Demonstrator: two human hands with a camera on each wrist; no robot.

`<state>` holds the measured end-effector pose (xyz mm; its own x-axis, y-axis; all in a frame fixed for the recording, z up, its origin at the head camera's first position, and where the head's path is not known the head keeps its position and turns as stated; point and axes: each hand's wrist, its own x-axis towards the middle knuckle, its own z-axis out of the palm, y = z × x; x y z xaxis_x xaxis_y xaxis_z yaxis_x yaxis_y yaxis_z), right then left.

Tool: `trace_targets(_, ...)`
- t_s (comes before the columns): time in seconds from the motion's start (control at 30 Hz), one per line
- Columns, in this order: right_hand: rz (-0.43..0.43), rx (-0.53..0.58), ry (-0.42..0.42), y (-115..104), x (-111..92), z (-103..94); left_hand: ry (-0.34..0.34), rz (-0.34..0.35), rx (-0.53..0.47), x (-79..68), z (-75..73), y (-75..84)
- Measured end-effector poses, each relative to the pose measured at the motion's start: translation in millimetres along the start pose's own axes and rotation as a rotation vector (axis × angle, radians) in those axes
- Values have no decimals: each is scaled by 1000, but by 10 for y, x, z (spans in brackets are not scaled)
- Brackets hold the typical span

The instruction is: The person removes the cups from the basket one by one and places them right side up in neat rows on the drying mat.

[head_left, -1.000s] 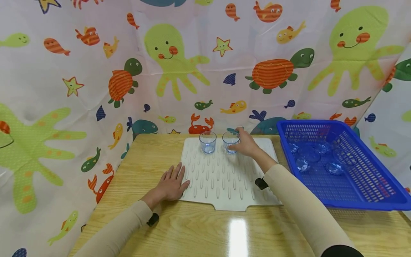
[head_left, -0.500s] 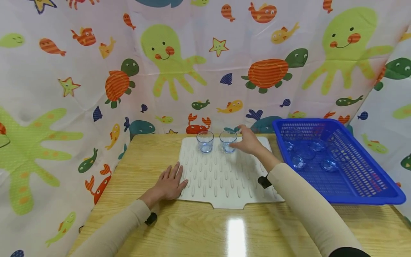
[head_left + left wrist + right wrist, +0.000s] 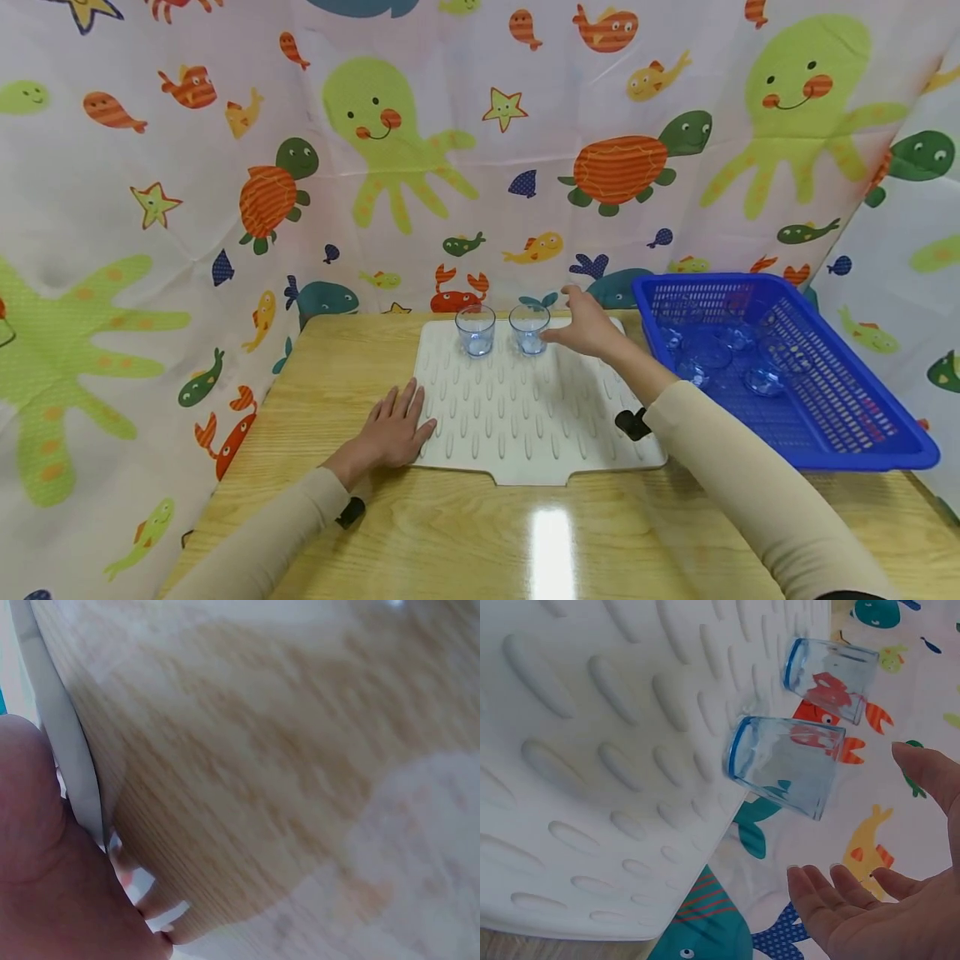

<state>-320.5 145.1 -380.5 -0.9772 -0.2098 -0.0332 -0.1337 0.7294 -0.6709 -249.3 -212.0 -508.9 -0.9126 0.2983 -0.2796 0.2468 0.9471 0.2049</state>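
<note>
Two clear bluish drinking glasses, the left glass [image 3: 476, 333] and the right glass [image 3: 529, 332], stand upright side by side at the back of a white ridged draining mat [image 3: 498, 417]. My right hand [image 3: 588, 327] is just right of the right glass, thumb and fingers spread apart. In the right wrist view a gap shows between the fingers [image 3: 840, 900] and the nearer glass [image 3: 787, 765]. My left hand [image 3: 392, 429] lies flat with straight fingers at the mat's left edge. Its fingertips are mostly hidden in the left wrist view.
A blue plastic basket [image 3: 817, 454] at the right holds several clear glasses [image 3: 765, 379]. The wooden table [image 3: 420, 533] carries the mat and basket. A curtain [image 3: 480, 192] printed with sea animals hangs behind and at the left.
My right hand has let go of the right glass and drawn back slightly to the right, fingers spreading. The left hand has kept its place. The view has shifted slightly.
</note>
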Motion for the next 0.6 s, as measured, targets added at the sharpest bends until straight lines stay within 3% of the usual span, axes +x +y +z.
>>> trace_targets(0.6, -60, -24, -34, -41, -365, -117, 15, 5, 8, 8, 20, -5)
